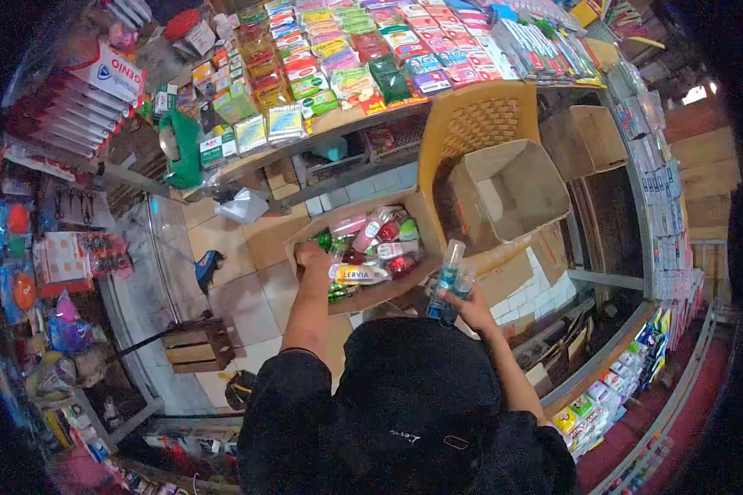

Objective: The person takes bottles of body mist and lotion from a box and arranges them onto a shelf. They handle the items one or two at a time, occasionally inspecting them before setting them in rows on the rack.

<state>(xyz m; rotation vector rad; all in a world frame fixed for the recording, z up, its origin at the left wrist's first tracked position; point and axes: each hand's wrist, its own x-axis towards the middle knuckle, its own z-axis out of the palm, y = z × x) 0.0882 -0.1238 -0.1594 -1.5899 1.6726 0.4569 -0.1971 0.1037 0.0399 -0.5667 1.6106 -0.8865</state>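
A cardboard box [371, 304] full of bottles and tubes, pink, red, green and white, stands in front of me. My left hand [309, 254] reaches over its left edge beside a green item [324, 240]; its fingers are mostly hidden and I cannot make out a hold. Near the top of the pile lies a tube marked ERVIA [360, 274]. To the right of the box, my right hand [468, 307] is closed around clear bottles with blue-green labels [449, 275], held upright together.
An open cardboard box [512, 190] sits on a yellow woven chair [480, 115]. Behind them runs a counter covered in colourful packets [355, 87]. Another carton [594, 140] is at the right. A blue-headed brush [206, 268] lies on the tiled floor at the left.
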